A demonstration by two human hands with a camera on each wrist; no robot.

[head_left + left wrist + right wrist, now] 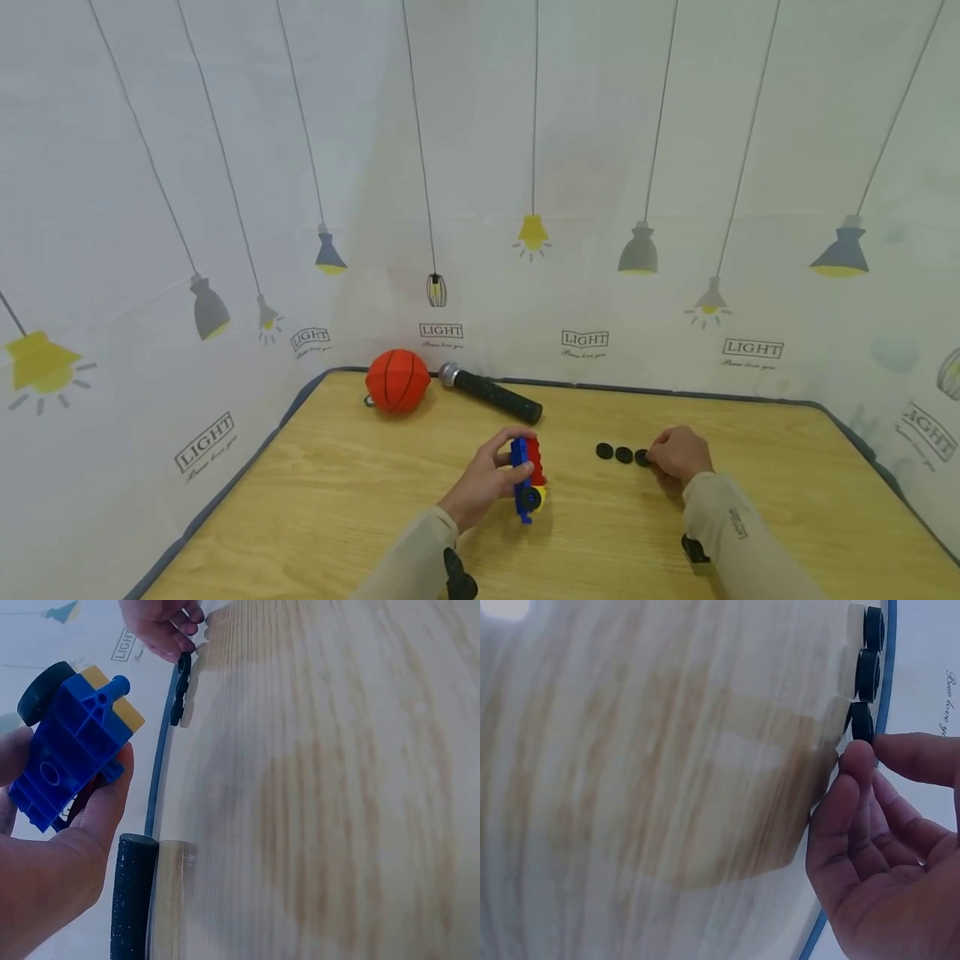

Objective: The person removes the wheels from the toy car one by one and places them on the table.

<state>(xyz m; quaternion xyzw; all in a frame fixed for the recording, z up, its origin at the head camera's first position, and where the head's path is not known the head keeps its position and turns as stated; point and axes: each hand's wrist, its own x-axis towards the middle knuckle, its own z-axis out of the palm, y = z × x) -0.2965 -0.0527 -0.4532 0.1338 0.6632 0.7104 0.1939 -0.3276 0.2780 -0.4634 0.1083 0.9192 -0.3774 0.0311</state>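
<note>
My left hand (487,481) grips a toy truck (522,472) above the table, tilted on its side. The truck has a blue chassis, a red back part and a yellow front; one black wheel (531,498) is on it at the yellow end. In the left wrist view the ribbed blue underside (71,742) faces the camera. My right hand (681,454) pinches a loose black wheel (862,721) between thumb and fingertip, at the near end of a short row. Two more black wheels (604,451) (624,455) lie beside it on the wood.
A black microphone (495,395) with a silver head lies at the back of the wooden table (315,508). Left of it sits a small red basketball (398,381). White sheeting (480,167) printed with hanging lamps stands behind the table and along its sides.
</note>
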